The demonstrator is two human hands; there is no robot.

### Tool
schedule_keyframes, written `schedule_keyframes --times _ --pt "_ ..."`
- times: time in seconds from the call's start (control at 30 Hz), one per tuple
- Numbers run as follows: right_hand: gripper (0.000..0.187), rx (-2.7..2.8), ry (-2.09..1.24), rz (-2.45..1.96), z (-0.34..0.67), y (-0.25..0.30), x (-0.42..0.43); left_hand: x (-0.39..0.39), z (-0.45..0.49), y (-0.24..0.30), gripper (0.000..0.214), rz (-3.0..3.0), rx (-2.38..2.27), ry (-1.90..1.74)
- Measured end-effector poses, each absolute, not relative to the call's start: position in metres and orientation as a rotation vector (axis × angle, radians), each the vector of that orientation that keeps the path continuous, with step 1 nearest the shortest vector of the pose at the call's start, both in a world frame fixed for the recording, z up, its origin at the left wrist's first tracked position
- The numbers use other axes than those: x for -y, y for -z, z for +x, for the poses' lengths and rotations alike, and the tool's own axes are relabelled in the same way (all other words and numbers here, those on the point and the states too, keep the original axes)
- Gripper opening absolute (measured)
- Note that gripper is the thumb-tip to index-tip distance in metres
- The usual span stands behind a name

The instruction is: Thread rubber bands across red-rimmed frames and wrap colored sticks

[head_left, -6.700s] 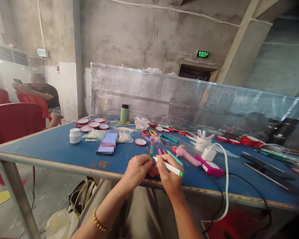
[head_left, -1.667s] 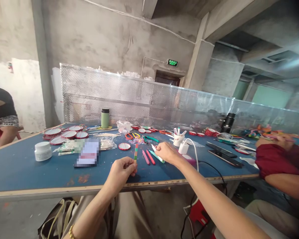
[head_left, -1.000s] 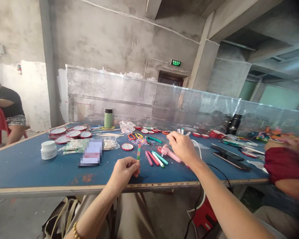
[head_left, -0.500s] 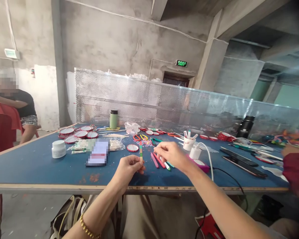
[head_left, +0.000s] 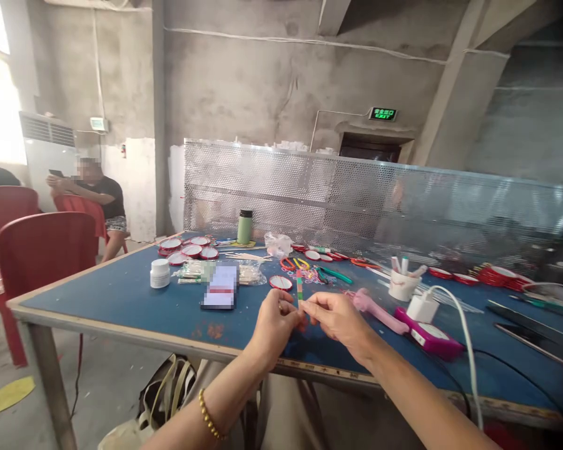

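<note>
Between my two hands stands a narrow flat stick with red and green bands, upright above the table's near edge. My left hand is closed around its lower end, which the fingers hide. At the stick's right side, my right hand is closed, thumb and fingertips pinched at its lower part. Just beyond the left hand lies a round red-rimmed disc with a pale face. Behind the stick are loose coloured bands, and pliers with green handles.
A phone is propped against bagged sticks, beside a white jar. To the right are a cup of markers, a pink object, a purple box and a white charger with cable. A green bottle stands behind.
My right hand has moved left from above the markers to the stick, and its fingers now meet it. The camera view has swung left, showing red chairs.
</note>
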State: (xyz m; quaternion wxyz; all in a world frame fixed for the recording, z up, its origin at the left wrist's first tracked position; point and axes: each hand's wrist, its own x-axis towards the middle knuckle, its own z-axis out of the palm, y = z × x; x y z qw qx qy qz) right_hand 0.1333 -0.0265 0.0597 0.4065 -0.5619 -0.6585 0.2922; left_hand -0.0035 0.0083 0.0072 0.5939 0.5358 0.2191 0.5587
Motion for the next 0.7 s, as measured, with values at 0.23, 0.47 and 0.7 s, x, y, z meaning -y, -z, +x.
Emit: schedule_keyframes --times 0.23,0.47,0.7 --pt "0.037 1.662 -0.712 -1.497 0.139 -0.059 0.019 -0.008 -0.001 -0.005 0.025 1.372 -0.632 -1.259" --pt "0.021 1.724 -0.612 -1.762 0.140 -0.055 0.003 0.027 -0.039 -0.001 0.012 2.403 -1.075 -1.228" --pt "0.022 1.774 -0.479 -1.946 0.134 -0.050 -0.002 0.028 -0.058 -0.004 0.024 2.580 -1.075 -1.019"
